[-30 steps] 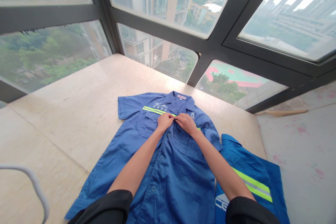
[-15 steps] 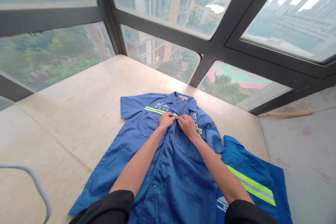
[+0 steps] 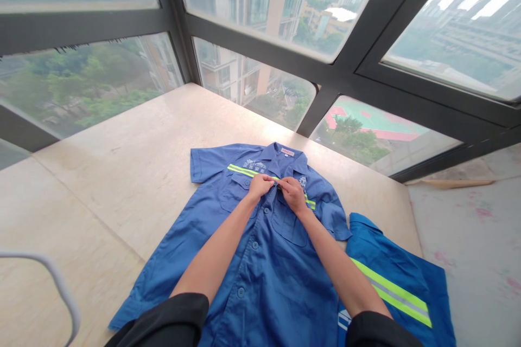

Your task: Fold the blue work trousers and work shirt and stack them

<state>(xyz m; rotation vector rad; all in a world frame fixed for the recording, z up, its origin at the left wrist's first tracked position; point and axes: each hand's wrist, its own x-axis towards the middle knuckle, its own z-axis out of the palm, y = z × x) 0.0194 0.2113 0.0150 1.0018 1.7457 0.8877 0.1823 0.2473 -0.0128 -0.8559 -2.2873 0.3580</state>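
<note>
A blue short-sleeved work shirt (image 3: pixel 240 260) lies spread front side up, with a yellow-green reflective stripe across the chest and white printing above it. At the upper part of its front opening, my left hand (image 3: pixel 261 186) pinches the fabric edge. Close beside it, my right hand (image 3: pixel 291 193) is closed on the other side of the placket, fingertips almost meeting the left ones. Whatever button sits between the fingers is hidden. Below the hands, several buttons run down the placket, among them a round blue button (image 3: pixel 255 245).
A second blue garment (image 3: pixel 402 260) with a reflective stripe lies folded at the right. Under everything is a pale stone sill (image 3: pixel 101 173), bordered by dark window frames (image 3: pixel 260 43). A white cable (image 3: pixel 61 282) curves in at the lower left.
The view has shifted slightly, so everything sits a little further right. Both hands stay closed at the same spot on the placket, with only small finger movement.
</note>
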